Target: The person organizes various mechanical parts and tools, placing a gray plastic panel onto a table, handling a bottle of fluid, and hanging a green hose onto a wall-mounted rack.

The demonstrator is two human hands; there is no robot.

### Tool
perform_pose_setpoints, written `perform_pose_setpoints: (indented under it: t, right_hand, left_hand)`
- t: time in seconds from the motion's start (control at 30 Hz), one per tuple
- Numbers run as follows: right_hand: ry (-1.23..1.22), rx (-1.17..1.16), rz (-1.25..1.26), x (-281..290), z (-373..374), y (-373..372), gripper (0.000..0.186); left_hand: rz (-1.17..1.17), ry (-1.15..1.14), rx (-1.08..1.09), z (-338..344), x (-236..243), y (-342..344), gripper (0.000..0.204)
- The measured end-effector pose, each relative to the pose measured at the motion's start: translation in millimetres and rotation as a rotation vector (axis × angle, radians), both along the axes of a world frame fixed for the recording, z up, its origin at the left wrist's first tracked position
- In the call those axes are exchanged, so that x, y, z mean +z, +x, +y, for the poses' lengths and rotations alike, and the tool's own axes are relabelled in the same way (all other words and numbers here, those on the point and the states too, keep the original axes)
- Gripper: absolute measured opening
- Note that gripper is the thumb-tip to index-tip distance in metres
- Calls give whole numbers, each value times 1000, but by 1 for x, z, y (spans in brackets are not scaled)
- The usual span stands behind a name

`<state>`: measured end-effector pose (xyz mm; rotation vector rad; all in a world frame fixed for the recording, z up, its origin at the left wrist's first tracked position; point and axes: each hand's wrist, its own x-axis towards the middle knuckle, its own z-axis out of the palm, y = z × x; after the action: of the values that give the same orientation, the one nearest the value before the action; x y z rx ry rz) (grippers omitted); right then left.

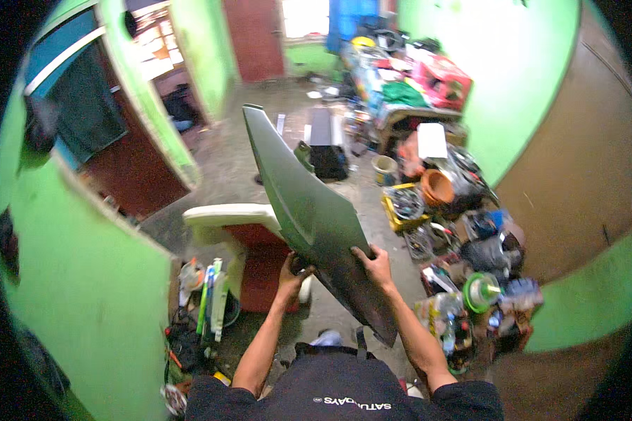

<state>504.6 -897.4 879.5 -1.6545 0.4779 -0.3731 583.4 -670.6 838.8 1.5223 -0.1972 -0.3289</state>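
Note:
A long, curved grey-green panel [305, 210], darker at its near end, is held up diagonally in front of me. My left hand [291, 274] grips its left edge, fingers partly hidden behind it. My right hand [373, 263] grips the right edge a little higher. Just beyond and below the panel, to the left, is a red piece with white padded trim [228, 216], partly hidden by the panel.
Along the right wall stand a yellow crate [397, 221], an orange pot [437, 188] and heaped items. A black box [326, 161] lies ahead. Long green and white pieces [211, 295] stand by the left wall. A cluttered bed-like surface [400, 112] is at the back.

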Motion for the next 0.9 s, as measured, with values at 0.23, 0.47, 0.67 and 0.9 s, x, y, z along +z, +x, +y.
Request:
perform_pose_setpoints:
  t: [0.23,0.47,0.67,0.9]
  right_hand:
    - [-301,-220,-96,-6,-141,42,37]
    - [-372,-140,-52,13,-242,192,34]
    - [-420,47,-2,12,-311,329,35]
    - [-353,190,36,-31,-371,507,33]
  left_hand:
    - [70,-117,-338,-164,9,86,46]
    - [133,-165,-331,-270,-23,241,50]
    - [6,111,-311,-305,-1,355,50]
    - [37,97,-248,-343,-34,515,49]
